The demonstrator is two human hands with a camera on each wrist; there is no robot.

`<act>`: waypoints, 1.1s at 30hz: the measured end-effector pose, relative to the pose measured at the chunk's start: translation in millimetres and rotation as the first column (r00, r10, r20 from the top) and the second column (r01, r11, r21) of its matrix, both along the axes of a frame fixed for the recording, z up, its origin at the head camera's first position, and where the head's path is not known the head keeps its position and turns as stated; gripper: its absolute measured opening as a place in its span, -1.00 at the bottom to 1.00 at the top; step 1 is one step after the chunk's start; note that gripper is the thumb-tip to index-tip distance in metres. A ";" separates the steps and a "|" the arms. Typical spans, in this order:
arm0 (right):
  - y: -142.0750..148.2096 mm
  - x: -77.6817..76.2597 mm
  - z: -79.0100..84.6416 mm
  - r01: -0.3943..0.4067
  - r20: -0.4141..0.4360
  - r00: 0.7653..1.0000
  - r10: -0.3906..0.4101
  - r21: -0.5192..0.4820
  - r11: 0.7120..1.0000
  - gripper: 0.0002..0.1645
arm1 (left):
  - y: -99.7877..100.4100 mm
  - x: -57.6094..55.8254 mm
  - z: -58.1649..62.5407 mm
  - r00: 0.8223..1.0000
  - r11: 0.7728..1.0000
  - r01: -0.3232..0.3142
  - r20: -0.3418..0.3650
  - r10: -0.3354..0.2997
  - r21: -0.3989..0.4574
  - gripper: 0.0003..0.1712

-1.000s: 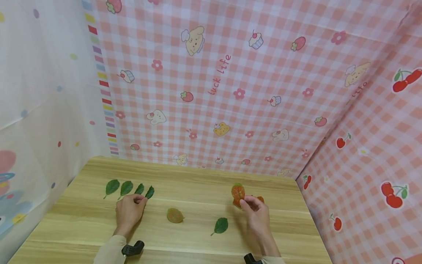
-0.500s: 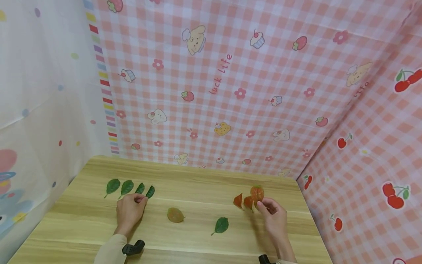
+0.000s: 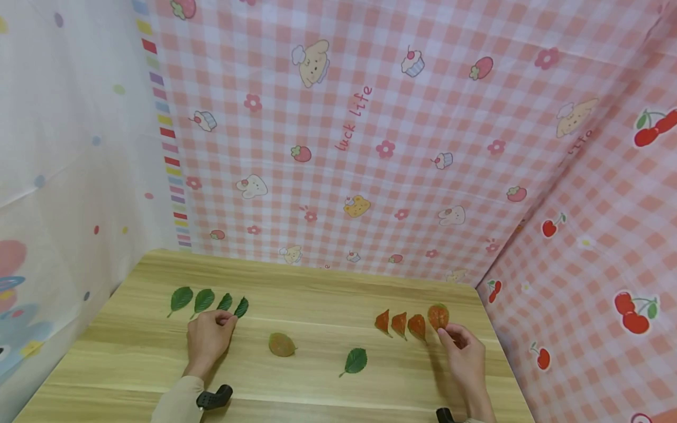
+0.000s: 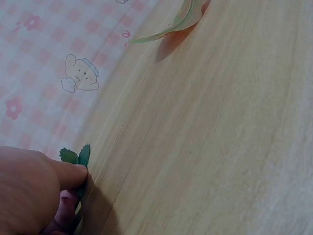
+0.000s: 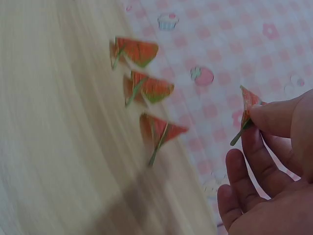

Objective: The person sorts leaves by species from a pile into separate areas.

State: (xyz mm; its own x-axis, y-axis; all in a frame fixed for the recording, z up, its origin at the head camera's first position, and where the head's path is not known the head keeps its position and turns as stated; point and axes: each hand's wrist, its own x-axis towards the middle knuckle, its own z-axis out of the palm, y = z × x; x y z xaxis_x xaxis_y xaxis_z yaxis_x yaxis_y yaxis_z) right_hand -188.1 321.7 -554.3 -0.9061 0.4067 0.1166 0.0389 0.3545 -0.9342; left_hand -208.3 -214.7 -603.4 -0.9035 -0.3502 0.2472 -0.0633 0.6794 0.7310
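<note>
My right hand (image 3: pixel 465 352) pinches an orange-red leaf (image 3: pixel 438 316) with a greenish edge between thumb and index finger. In the right wrist view that leaf (image 5: pixel 248 104) is raised, its stem pointing down, with the other fingers spread below it. To its left lie three curled orange leaves (image 3: pixel 399 323) in a row. My left hand (image 3: pixel 208 338) pinches a small green leaf (image 3: pixel 241 307), the rightmost of a row of several green leaves (image 3: pixel 203 300) at the back left. Its thumb and fingertips close on that leaf (image 4: pixel 84 155) near the tabletop in the left wrist view.
A yellowish-orange leaf (image 3: pixel 281 345) lies mid-table, and a single green leaf (image 3: pixel 354 361) lies right of it. The wooden table (image 3: pixel 296 388) ends at a pink checked cloth (image 3: pixel 338 176) behind and at cloth walls on both sides.
My right hand has moved to the right with the orange leaf, passing over the row of three orange leaves, which now show fully. The left hand has stayed in place.
</note>
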 end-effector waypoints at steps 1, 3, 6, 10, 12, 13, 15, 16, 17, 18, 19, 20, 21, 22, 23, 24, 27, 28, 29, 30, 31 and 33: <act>3.1 -0.3 -1.7 0.004 0.005 1.000 -0.004 0.010 1.000 -0.74 | -0.1 -0.2 -0.3 1.000 1.000 -0.001 0.002 0.001 0.001 -0.85; 9.0 -1.6 -6.0 0.003 0.019 1.000 -0.004 0.049 0.999 -0.76 | -0.1 -0.3 -0.7 1.000 1.000 -0.003 0.005 0.002 0.004 -0.85; 16.8 -3.8 -13.1 -0.010 0.036 0.999 0.006 0.108 0.994 -0.76 | 0.0 -0.4 -1.4 1.000 1.000 -0.010 0.013 0.010 0.008 -0.85; 23.6 -5.4 -21.0 -0.013 0.050 0.999 0.005 0.163 0.987 -0.79 | 0.2 -0.2 -0.8 1.000 1.000 -0.004 0.019 0.004 0.010 -0.84; 25.6 -6.4 -24.1 -0.009 0.048 0.999 0.001 0.171 0.985 -0.81 | 0.4 0.1 -0.4 1.000 1.000 -0.001 0.020 0.001 0.010 -0.84; 26.2 -7.1 -25.7 -0.006 0.046 0.999 -0.002 0.176 0.984 -0.82 | 0.6 0.4 0.0 1.000 1.000 0.000 0.018 0.000 0.010 -0.84; 27.5 -9.0 -28.4 -0.007 0.042 0.999 -0.001 0.187 0.982 -0.83 | 0.9 0.7 0.4 1.000 1.000 -0.002 0.015 0.001 0.009 -0.84; 28.0 -10.3 -29.8 -0.008 0.039 0.999 0.001 0.192 0.981 -0.83 | 0.9 0.7 0.3 1.000 1.000 -0.003 0.016 0.003 0.009 -0.84; 28.3 -11.5 -30.9 -0.011 0.041 0.999 0.003 0.200 0.980 -0.82 | 0.8 0.8 0.2 1.000 1.000 -0.004 0.016 0.004 0.010 -0.84; 28.6 -12.8 -32.1 -0.015 0.046 0.999 0.005 0.211 0.977 -0.82 | 0.9 1.1 0.4 1.000 1.000 -0.006 0.014 0.006 0.010 -0.84; 28.8 -14.1 -33.1 -0.021 0.054 0.999 0.009 0.219 0.976 -0.81 | 0.8 1.4 0.5 1.000 1.000 -0.008 0.014 0.008 0.011 -0.84; 29.0 -15.4 -34.1 -0.026 0.064 0.998 0.012 0.226 0.974 -0.81 | 0.6 1.4 0.3 1.000 1.000 -0.008 0.016 0.008 0.011 -0.84; 29.1 -16.5 -35.0 -0.032 0.077 0.997 0.014 0.235 0.971 -0.81 | 0.6 1.7 0.6 1.000 1.000 -0.008 0.016 0.007 0.013 -0.84; 29.0 -17.4 -35.7 -0.039 0.094 0.995 0.016 0.240 0.970 -0.81 | 0.5 1.8 0.6 1.000 1.000 -0.008 0.017 0.008 0.014 -0.84; 28.8 -17.9 -36.5 -0.043 0.109 0.994 0.017 0.247 0.968 -0.81 | 0.5 1.8 0.7 1.000 1.000 -0.007 0.015 0.007 0.014 -0.83; 28.8 -18.2 -37.5 -0.047 0.119 0.993 0.017 0.251 0.967 -0.81 | 0.6 2.0 1.0 1.000 1.000 -0.007 0.015 0.006 0.014 -0.83; 29.0 -18.7 -40.6 -0.049 0.136 0.991 0.012 0.269 0.962 -0.83 | 1.1 1.9 2.0 1.000 1.000 -0.001 0.018 0.001 0.016 -0.83; 29.1 -18.8 -41.5 -0.047 0.134 0.991 0.010 0.273 0.961 -0.83 | 1.3 1.8 2.2 1.000 1.000 0.000 0.019 0.000 0.016 -0.83; 29.2 -18.9 -42.3 -0.042 0.130 0.991 0.006 0.276 0.960 -0.84 | 1.5 1.9 2.8 1.000 1.000 0.001 0.020 -0.001 0.018 -0.84; 29.4 -19.2 -42.9 -0.038 0.128 0.992 0.002 0.279 0.959 -0.84 | 1.6 2.0 3.2 1.000 1.000 0.001 0.021 -0.001 0.019 -0.84; 29.5 -19.1 -43.4 -0.033 0.127 0.992 -0.004 0.283 0.959 -0.84 | 1.8 2.0 3.3 1.000 1.000 0.000 0.022 -0.001 0.019 -0.84; 29.3 -19.0 -43.6 -0.026 0.127 0.992 -0.011 0.287 0.958 -0.85 | 1.9 1.6 3.4 1.000 1.000 0.001 0.020 -0.002 0.018 -0.84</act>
